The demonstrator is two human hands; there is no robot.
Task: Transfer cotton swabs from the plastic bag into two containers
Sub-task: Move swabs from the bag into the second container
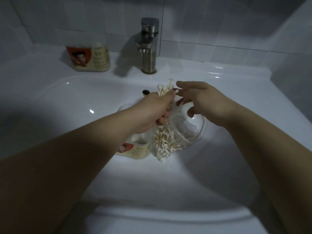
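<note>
Left hand (157, 110) fingers curled tight round a bunch of swabs (164, 88). Right hand (202, 102) fingers spread loose, just right, holding nothing. Bag (168, 141) hangs below the left hand over the sink (67, 102). Near container (135, 148) sits in the basin, left of the bag; far container (89, 58) stands left of the faucet (149, 44).

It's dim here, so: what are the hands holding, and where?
Left hand grips a swab bunch by the sticks, plus the bag by its top; right hand looks open, holding nothing.

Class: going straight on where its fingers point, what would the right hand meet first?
Likely the bunch of cotton swabs gripped in the left hand, just ahead of the right hand; depth unclear.
</note>
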